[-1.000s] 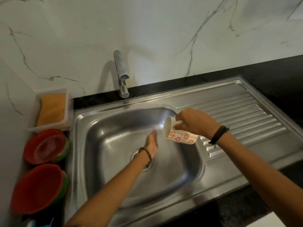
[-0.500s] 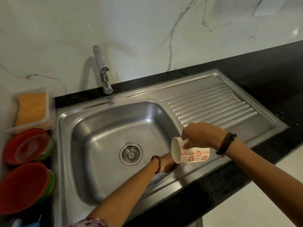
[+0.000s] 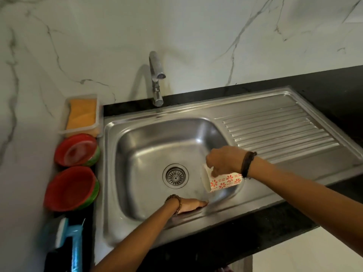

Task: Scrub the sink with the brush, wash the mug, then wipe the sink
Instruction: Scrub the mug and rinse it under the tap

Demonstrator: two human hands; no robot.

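The head view looks down on a steel sink set in a black counter. At far left a blue brush (image 3: 73, 244) lies at the counter's near edge, partly cut off by the frame and blurred, so its bristles are hard to read. Behind it sit two red bowls (image 3: 71, 190), and behind those a clear tub (image 3: 80, 114) holding something orange, perhaps a sponge. In the sink (image 3: 137, 146), the drain (image 3: 175, 175) sits near the middle and the tap (image 3: 156, 79) shows no water that I can make out. The left hand (image 3: 191, 206) lies flat with fingers straight against the basin's near wall, holding nothing. To its right the right hand (image 3: 224, 160) has its fingers curled round the mug (image 3: 222, 180), which is tipped on its side over the basin's right part, mouth toward the drain. The handle is hidden under the fingers, and I cannot see inside the mug. I take this for the mug-washing step, near its end, with the left palm perhaps rinsing the basin. Next would be to set the mug on the ribbed drainer (image 3: 279, 130) and fetch something to wipe with; no cloth is plainly in sight.
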